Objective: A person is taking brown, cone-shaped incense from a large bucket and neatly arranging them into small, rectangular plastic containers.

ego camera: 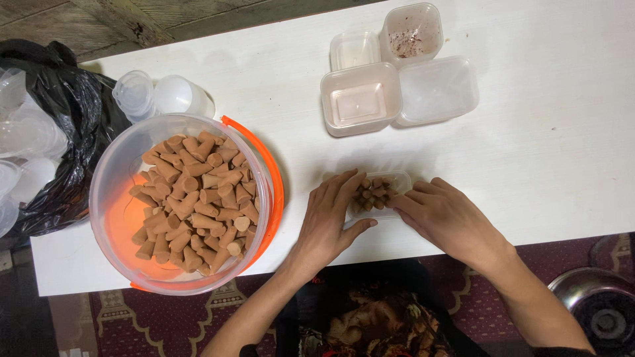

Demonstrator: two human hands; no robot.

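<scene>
two bare hands meet at a small clear tub packed with brown cones, sitting on the white worktop near its front edge. left hand: fingers spread and laid over the tub's left end, tips resting on the cones, thumb out along the worktop below; grip loose, not closed round anything. right hand: fingers extended and pressed against the tub's right side and lower corner, flat rather than curled; whether it pinches the wall cannot be told. the tub lies between the two grips, touching both. well to the left of the left grip stands a large clear bucket with an orange handle, heaped with the same brown cones. beyond the bucket, farther from the grips, two stacks of clear cups lie on their sides. at the worktop's left end a black bag holds more clear cups. straight beyond the grips, well apart from them, four empty clear tubs cluster together; the far one shows brown dust on its bottom. below the right forearm, off the worktop, a round metal pot sits on a dark red patterned rug.
</scene>
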